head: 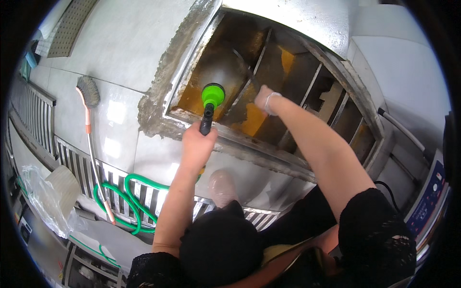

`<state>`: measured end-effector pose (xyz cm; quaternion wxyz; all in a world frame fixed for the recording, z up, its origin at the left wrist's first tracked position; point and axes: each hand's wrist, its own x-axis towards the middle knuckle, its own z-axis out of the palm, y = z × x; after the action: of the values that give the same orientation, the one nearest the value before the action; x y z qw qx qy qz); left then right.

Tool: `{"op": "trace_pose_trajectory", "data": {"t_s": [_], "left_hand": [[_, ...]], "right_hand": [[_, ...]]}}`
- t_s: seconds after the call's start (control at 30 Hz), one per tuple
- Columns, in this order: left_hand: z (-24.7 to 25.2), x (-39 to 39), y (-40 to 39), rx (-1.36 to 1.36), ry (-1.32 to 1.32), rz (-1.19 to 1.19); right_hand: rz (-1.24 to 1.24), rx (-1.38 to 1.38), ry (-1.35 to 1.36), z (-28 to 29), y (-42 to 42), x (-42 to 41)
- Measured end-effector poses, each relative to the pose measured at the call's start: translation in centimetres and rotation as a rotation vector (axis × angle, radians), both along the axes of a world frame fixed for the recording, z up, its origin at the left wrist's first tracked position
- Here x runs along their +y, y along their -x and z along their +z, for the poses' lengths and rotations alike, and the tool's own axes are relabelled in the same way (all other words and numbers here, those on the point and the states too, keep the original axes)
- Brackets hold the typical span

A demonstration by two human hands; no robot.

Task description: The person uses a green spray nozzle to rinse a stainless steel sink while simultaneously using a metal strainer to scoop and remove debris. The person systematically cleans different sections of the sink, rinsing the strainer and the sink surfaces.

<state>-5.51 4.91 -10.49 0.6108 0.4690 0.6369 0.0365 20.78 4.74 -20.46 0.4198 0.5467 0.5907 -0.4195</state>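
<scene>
My left hand (199,144) grips the black handle of a green garden-hose spray nozzle (213,95). Its round head points into the nearest compartment of a sunken floor tank (230,131), where a pale mist shows. Further right, my right hand (265,98) is closed around a dark, thin-handled tool (248,72). That tool reaches over a metal divider (260,54) into the same compartment; its far end is blurred, so its kind is unclear. Brown and orange-yellow residue (252,118) coats the tank's walls and floor.
A long-handled scrub brush (88,118) lies on the tiled floor (115,72) at left. Green hose (135,208) loops across a metal drain grate (68,153). Rough mortar (155,111) borders the tank, and a metal sheet (288,21) covers its far side. Clear plastic (43,201) lies lower left.
</scene>
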Motion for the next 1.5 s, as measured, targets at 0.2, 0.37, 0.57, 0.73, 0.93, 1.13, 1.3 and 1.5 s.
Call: {"op": "trace_pose_trajectory", "data": {"t_s": [0.2, 0.37, 0.57, 0.73, 0.93, 1.13, 1.3, 1.5], "left_hand": [[0.0, 0.2, 0.7, 0.007, -0.012, 0.031], [0.8, 0.3, 1.2, -0.004, -0.007, 0.042], [0.8, 0.4, 1.4, 0.004, -0.026, 0.027], [0.3, 0.2, 1.4, 0.010, -0.010, 0.062], [-0.1, 1.0, 1.6, 0.017, -0.042, 0.059], [0.5, 1.3, 1.4, -0.020, -0.050, 0.083], [1.3, 0.9, 1.2, -0.019, -0.075, 0.050], [1.9, 1.0, 1.1, -0.053, -0.081, 0.056]], "right_hand": [[-0.231, 0.180, 0.214, -0.8, 7.4, -4.8], [-0.296, 0.168, 0.137, 2.2, 7.1, -2.5], [-0.666, -0.062, -0.159, 3.7, 0.5, -0.1], [-0.334, -0.304, -0.351, 6.8, -2.0, 4.5], [-0.177, -0.288, -0.219, 6.8, -0.4, 3.8], [-0.152, -0.157, -0.176, 6.9, 2.7, 0.2], [-0.287, 0.023, -0.115, 7.4, 6.0, -1.9], [-0.538, 0.221, -0.139, 5.7, 3.7, -2.4]]}}
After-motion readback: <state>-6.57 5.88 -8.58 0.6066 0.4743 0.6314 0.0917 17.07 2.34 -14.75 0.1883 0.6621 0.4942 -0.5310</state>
